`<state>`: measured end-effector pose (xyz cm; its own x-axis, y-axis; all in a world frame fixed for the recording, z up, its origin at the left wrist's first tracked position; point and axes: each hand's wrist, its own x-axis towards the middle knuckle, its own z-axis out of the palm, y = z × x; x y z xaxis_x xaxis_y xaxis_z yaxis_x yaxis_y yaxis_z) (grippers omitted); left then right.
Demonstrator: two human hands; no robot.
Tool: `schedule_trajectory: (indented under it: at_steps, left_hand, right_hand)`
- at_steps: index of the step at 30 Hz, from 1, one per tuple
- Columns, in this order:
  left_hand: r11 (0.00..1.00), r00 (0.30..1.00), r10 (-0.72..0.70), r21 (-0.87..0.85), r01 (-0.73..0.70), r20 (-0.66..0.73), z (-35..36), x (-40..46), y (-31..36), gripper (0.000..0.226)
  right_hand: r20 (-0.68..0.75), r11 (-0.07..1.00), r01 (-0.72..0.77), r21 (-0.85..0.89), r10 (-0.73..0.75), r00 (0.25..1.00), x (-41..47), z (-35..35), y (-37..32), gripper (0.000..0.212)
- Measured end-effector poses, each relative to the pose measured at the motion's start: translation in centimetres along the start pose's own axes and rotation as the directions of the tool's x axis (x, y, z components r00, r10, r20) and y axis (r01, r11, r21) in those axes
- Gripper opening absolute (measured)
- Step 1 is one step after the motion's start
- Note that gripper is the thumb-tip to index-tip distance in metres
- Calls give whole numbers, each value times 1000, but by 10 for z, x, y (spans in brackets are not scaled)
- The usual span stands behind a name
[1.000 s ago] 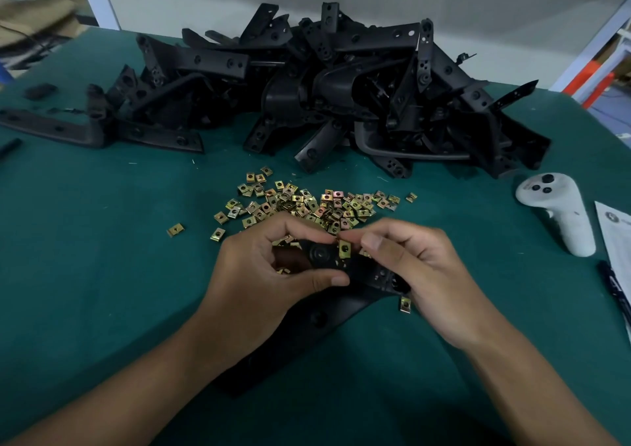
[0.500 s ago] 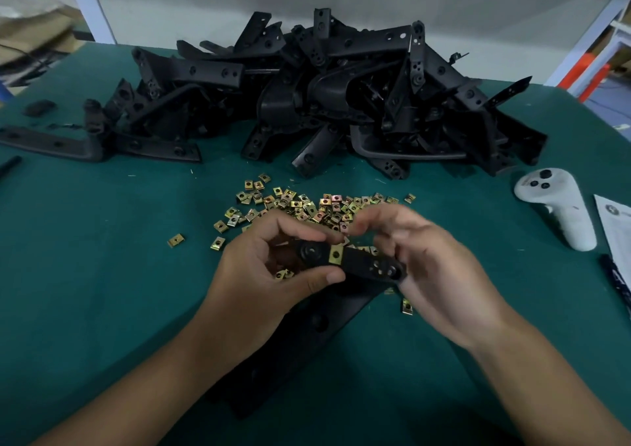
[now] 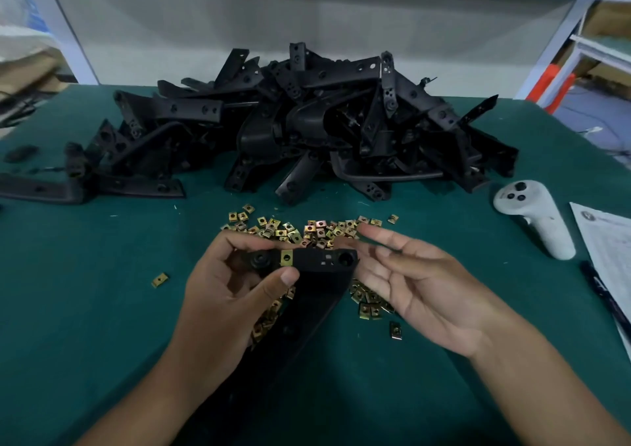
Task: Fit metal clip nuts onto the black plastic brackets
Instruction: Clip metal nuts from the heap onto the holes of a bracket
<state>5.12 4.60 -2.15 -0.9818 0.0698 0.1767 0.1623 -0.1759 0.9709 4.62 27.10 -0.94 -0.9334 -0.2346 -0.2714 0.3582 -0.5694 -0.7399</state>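
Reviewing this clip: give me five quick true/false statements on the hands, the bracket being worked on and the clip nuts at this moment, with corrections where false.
1. The left hand grips the black bracket. True.
2. The right hand pinches a clip nut. False: its fingers are spread open and hold nothing.
3. One brass-coloured clip nut sits on the held bracket's top edge. True.
4. The loose clip nuts are kept in a tray. False: they lie scattered on the green table mat.
5. The white controller lies left of the hands. False: it lies to the right, beside a printed sheet.
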Motion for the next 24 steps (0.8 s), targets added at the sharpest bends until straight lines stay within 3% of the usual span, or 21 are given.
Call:
schedule_trajectory:
  at_steps: [7, 10, 18, 24]
  left_hand:
    - [999, 997, -27, -17, 28, 68, 3, -5, 3, 34]
    - [997, 995, -51, -50, 56, 85, 4, -5, 4, 35]
    - [999, 989, -39, -12, 41, 142, 2, -4, 0, 35]
    - [999, 986, 4, 33, -9, 166, -1, -5, -6, 34]
  right_hand:
    - [-33, 969, 2, -247, -10, 999, -1, 5, 4, 35]
    - [-68, 933, 55, -356, -85, 994, -3, 6, 4, 20]
    - [-35, 881, 127, -457, -160, 987, -5, 7, 5, 18]
    - [-11, 782, 172, -599, -223, 975, -8, 9, 6, 16]
